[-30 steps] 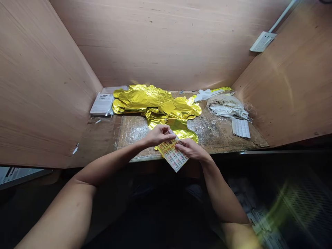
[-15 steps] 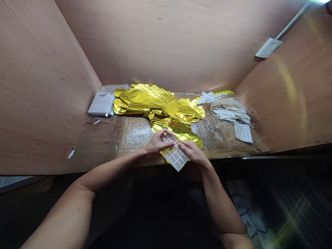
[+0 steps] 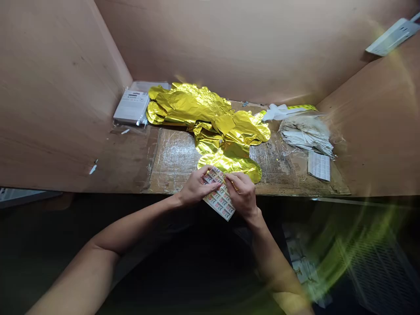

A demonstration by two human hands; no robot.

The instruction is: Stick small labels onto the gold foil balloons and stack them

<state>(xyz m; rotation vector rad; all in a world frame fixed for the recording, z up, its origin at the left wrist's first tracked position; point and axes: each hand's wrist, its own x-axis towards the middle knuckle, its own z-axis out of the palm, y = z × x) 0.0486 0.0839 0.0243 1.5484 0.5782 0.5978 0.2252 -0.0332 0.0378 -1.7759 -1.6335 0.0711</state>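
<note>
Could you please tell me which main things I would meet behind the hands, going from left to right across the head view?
White packages → gold foil pile → plastic bag of white papers → white wall socket.

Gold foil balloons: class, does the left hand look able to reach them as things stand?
Probably yes: the gold foil balloons lie just beyond the left hand with nothing visible blocking, though it may need to release the CE sticker sheet.
</note>
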